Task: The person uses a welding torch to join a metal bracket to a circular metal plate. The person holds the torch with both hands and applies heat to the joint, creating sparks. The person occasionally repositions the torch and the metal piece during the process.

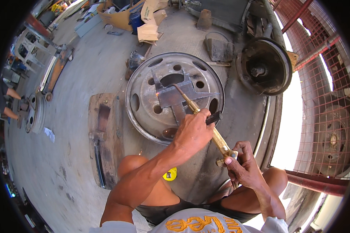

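Note:
A brass gas torch slants across the middle, its bent copper tip over a dark cut metal plate with pointed arms. The plate lies on a round steel wheel rim. A small orange glow shows at the plate's left edge, near the tip. My left hand is closed around the front of the torch body; a short black bar-like piece sticks out beside its fingers. At the rear end, my right hand is closed around the torch by its brass valve knobs, with some fingers hidden behind it.
Left of the rim, a hammer with a black handle lies on a worn board. A yellow tape measure sits by my leg. A rusty drum-shaped part and red mesh fence stand right. Another person's hands show far left.

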`<act>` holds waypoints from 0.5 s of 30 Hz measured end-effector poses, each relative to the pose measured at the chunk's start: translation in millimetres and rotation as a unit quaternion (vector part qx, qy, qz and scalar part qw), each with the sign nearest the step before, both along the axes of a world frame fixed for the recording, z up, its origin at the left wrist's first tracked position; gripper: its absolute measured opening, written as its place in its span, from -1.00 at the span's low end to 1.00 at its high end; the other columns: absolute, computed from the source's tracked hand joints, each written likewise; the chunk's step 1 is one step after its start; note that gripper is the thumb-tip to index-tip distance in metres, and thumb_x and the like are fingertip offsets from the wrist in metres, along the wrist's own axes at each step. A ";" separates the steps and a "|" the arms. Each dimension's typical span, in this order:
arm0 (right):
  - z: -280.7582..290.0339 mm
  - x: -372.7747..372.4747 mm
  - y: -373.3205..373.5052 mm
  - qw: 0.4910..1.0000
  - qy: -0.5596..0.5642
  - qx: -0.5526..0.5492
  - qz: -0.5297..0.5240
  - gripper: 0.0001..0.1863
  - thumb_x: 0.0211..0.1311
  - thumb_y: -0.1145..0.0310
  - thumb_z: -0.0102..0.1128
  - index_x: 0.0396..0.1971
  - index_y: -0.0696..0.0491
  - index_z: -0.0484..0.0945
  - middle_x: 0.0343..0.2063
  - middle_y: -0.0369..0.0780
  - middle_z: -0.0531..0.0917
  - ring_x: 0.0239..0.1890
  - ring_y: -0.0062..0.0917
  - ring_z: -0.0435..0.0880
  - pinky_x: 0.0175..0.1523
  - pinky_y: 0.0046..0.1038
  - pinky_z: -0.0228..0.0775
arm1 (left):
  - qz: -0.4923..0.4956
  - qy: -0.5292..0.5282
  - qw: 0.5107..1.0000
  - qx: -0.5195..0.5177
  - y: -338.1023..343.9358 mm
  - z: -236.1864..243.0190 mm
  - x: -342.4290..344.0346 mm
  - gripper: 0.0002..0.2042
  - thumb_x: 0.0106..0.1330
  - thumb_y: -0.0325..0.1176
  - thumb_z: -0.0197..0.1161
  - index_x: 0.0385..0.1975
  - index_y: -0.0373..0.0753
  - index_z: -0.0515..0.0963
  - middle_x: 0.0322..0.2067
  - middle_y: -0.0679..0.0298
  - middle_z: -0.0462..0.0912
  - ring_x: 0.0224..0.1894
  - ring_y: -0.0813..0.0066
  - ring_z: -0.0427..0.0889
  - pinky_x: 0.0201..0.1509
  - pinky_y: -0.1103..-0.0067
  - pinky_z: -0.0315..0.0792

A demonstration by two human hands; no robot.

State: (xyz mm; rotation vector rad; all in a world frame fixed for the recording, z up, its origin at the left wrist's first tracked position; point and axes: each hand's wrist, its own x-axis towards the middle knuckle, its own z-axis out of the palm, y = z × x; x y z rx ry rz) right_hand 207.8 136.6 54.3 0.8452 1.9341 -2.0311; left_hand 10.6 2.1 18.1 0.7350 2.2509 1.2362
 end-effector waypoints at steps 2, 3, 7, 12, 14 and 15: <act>1.7 -2.3 -1.5 1.000 -0.003 -0.009 -0.006 -0.57 0.60 0.17 0.29 0.05 -0.07 0.16 -0.37 -0.27 0.64 -0.68 -0.76 0.39 -0.64 -0.56 0.20 | -0.006 0.030 0.999 -0.011 0.9 -3.8 -1.0 -0.74 0.42 -0.39 0.28 0.01 -0.36 0.66 -0.43 -0.21 0.72 -0.29 -0.22 0.78 -0.20 0.12 0.60; 2.9 -3.1 -1.6 1.000 0.006 -0.006 0.000 -0.57 0.59 0.17 0.30 0.05 -0.07 0.17 -0.37 -0.27 0.64 -0.68 -0.76 0.39 -0.64 -0.57 0.20 | -0.007 0.042 0.999 -0.018 1.6 -5.9 -1.2 -0.74 0.42 -0.39 0.27 0.01 -0.36 0.66 -0.43 -0.21 0.72 -0.30 -0.21 0.79 -0.20 0.12 0.60; 4.6 -4.0 -0.1 1.000 -0.010 0.013 0.016 -0.57 0.59 0.18 0.30 0.07 -0.06 0.18 -0.36 -0.27 0.66 -0.67 -0.77 0.40 -0.62 -0.59 0.22 | -0.011 0.020 0.999 -0.025 2.4 -10.6 -1.7 -0.76 0.48 -0.35 0.25 -0.01 -0.37 0.65 -0.49 -0.10 0.74 -0.48 -0.03 0.80 -0.23 0.19 0.65; 0.0 1.6 -0.9 0.999 0.029 0.006 -0.020 -0.50 0.53 0.23 0.39 0.12 -0.06 0.17 -0.33 -0.23 0.71 -0.64 -0.77 0.44 -0.61 -0.61 0.25 | 0.000 0.058 0.997 0.058 3.7 -2.8 5.1 -0.75 0.48 -0.41 0.28 0.05 -0.38 0.65 -0.39 -0.07 0.77 -0.34 -0.03 0.82 -0.17 0.23 0.64; -0.6 4.8 -0.7 0.996 0.069 -0.006 -0.060 -0.41 0.47 0.25 0.47 0.16 -0.07 0.16 -0.32 -0.21 0.73 -0.63 -0.76 0.46 -0.60 -0.62 0.26 | 0.026 0.114 0.983 0.144 11.5 0.9 14.7 -0.73 0.50 -0.44 0.28 0.12 -0.35 0.64 -0.27 -0.11 0.77 -0.21 -0.05 0.81 -0.09 0.23 0.62; 0.2 6.7 0.8 0.993 0.097 0.000 -0.072 -0.37 0.43 0.26 0.50 0.18 -0.08 0.15 -0.31 -0.19 0.73 -0.63 -0.75 0.47 -0.60 -0.62 0.27 | 0.039 0.141 0.972 0.184 17.3 2.5 18.9 -0.71 0.52 -0.44 0.28 0.17 -0.33 0.63 -0.19 -0.13 0.76 -0.13 -0.06 0.80 -0.04 0.24 0.61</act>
